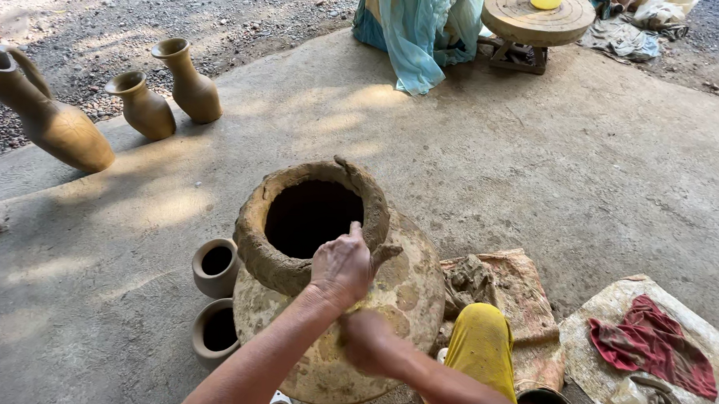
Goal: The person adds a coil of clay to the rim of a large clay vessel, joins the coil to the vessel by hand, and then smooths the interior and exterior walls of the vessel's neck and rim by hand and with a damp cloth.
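**Fingers on the wet rim of the big pot**

Our fingers on the left hand lie close together and curl over the thick, rough collar of the large clay pot, pressing on the rim beside a small tongue of loose clay that sticks out just right of them. We judge the hand rests there to steady and shape the soft edge, since the collar looks darker and damper than the mottled body below it. The dark mouth of the pot opens just beyond the fingertips.

The right hand sits nearer to us, below the left fingers, flat against the pot's shoulder; its fingers are turned away from view, so we cannot tell whether they are spread or closed (it seems to brace the wall from outside). The pot stands between our knees, a yellow trouser leg just right of the hands.

Left of the fingers, touching or nearly touching the pot, two small clay cups stand upright. Right of them lies a lump of clay on a stained cloth, within easy reach. Farther right a red rag rests on a sheet. Well beyond the fingers, three finished vases lean on the concrete edge, and a round wooden turntable stands far off.
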